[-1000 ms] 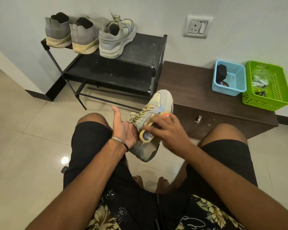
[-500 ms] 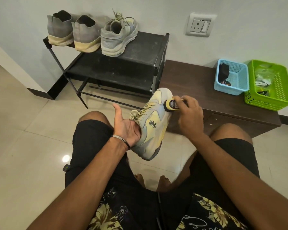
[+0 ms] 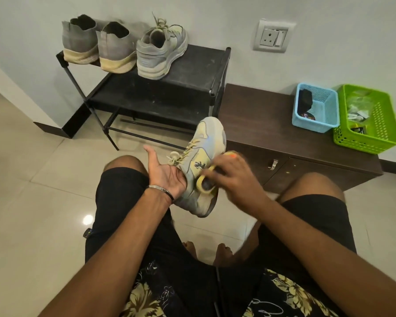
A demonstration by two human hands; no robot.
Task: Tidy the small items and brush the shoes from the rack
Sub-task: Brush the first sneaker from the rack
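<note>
Currently, centre frame: my left hand [image 3: 169, 177] cups the yellow-grey sneaker [image 3: 204, 165], dark emblem on its side, lettering unreadable; my right hand [image 3: 236, 179] grips a yellow brush [image 3: 205, 185] against it.

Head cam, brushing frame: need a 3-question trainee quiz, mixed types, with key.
1. True or false: the right hand holds the yellow brush against the side of the sneaker.
2. How many shoes stand on the top shelf of the black rack? A) two B) three C) four
3. Fill in: on the brown cabinet, the blue basket sits beside the ____ basket.

Key: 1 true; 2 B; 3 green. Note: the left hand supports the sneaker from its laced side, thumb up; its fingers are hidden behind the shoe.
</note>
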